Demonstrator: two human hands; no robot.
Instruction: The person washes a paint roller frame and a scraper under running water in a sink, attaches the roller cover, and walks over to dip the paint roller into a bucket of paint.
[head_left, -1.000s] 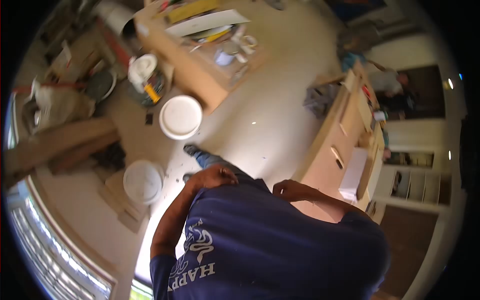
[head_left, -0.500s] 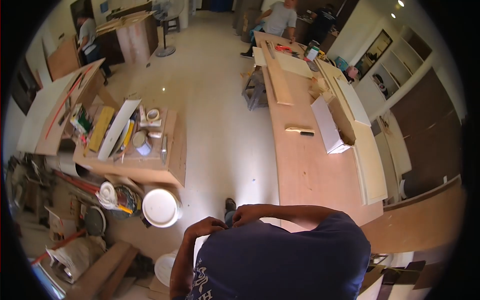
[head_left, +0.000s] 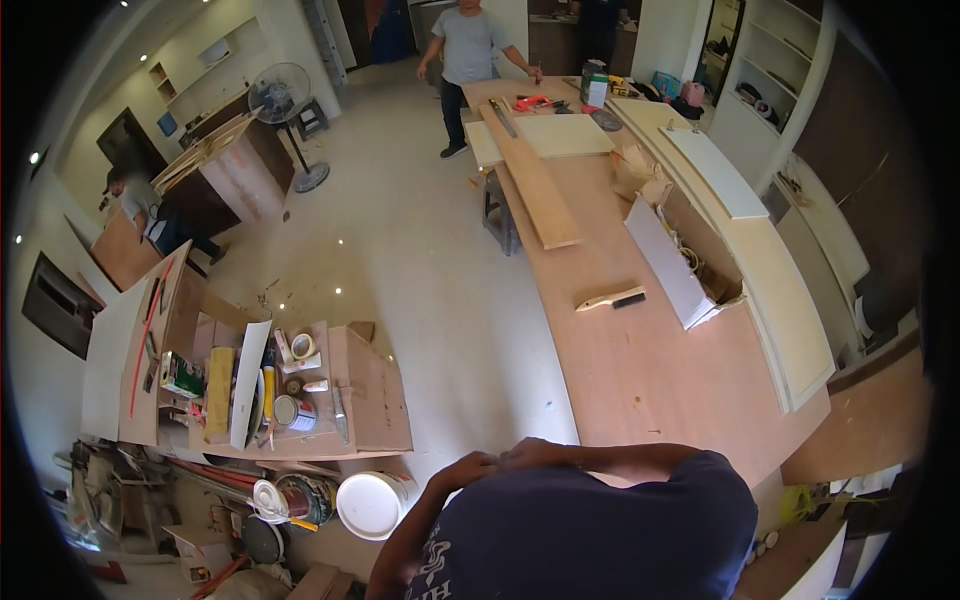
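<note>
My left hand [head_left: 472, 468] and my right hand [head_left: 533, 453] are close together at the front of my dark blue shirt [head_left: 610, 530]. The fingers of both look curled, and whatever they hold is hidden. Beyond them to the right, a wire brush with a wooden handle [head_left: 598, 299] lies on the long wooden worktop [head_left: 640, 400]. Left of my left hand, a white-lidded bucket [head_left: 370, 506] stands on the floor.
A cardboard-topped bench [head_left: 375, 390] at left holds a paint can [head_left: 292, 412], tape [head_left: 302, 346] and tools. An open box [head_left: 675, 265] and a plank [head_left: 535, 185] lie on the worktop. One person [head_left: 468, 50] stands beyond; another [head_left: 145, 210] is at far left.
The view has swung and lifted from the floor towards the room, showing more of the worktop and people. My hands have come together at the front of my shirt.
</note>
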